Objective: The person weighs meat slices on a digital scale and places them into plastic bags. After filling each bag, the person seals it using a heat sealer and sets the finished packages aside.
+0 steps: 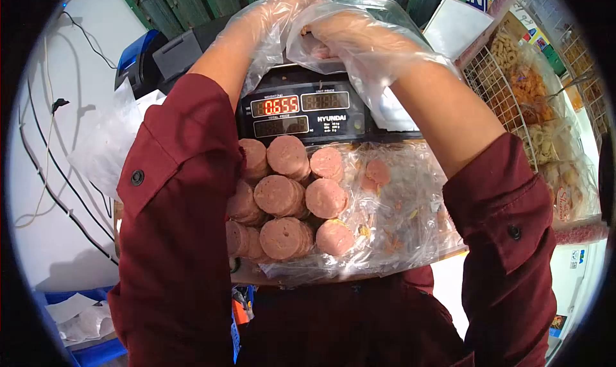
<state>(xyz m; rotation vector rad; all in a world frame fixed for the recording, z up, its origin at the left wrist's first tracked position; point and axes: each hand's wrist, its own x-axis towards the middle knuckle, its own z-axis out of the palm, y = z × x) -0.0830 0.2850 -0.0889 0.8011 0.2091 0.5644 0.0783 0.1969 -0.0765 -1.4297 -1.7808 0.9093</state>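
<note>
Both hands wear loose clear plastic gloves and meet over the metal tray (378,7) of a digital scale (350,126). My left hand (279,14) curves inward with its fingers pressed together, their tips partly covered by my right hand (343,33). The right fingers curl down beside crumpled clear plastic, where something pinkish (316,48) shows. What either hand grips is hidden by plastic and glare. The scale's red display (274,105) reads 0.655. Nearer me, stacks of round pink sausage slices (279,197) stand on a plastic-covered board.
One small slice stack (376,173) sits apart on the crumpled plastic sheet (410,206). A wire rack (497,91) with bagged snacks (532,91) rises at the right. A black device (179,55) is at the left, with cables (48,161) along the white wall. A blue bin (96,351) holds paper.
</note>
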